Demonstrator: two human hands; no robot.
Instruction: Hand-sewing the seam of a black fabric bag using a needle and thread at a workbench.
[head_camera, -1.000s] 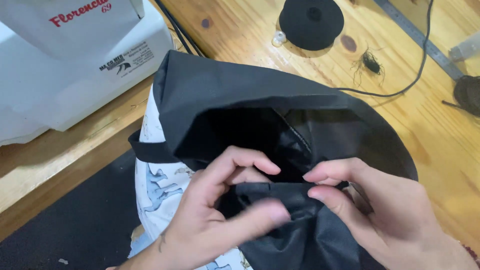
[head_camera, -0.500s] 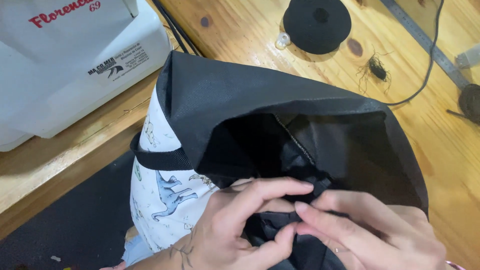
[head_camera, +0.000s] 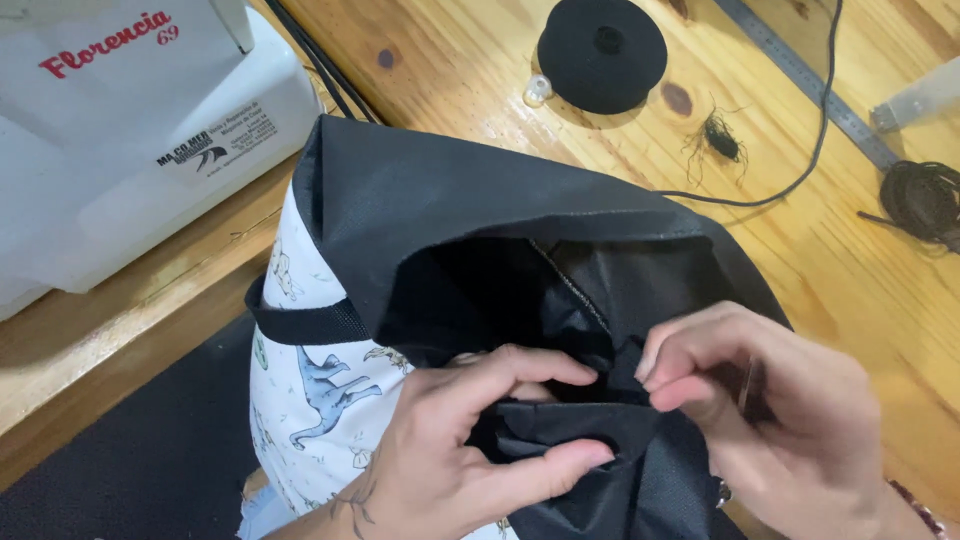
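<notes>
**Two hands pinch black lining at bag's mouth**

The left hand (head_camera: 470, 450), cut off at the wrist by the lower edge, closes thumb and fingers on a fold of black lining (head_camera: 560, 430). The right hand (head_camera: 770, 420) pinches the same fold; its palm is hidden. The printed fabric bag (head_camera: 320, 390) stands on the wooden table (head_camera: 850, 270), its interior too dark to read. Beyond lie a black thread spool (head_camera: 602, 52) and a white sewing machine (head_camera: 120, 130). Since half a second ago, the hands have drawn slightly apart.
</notes>
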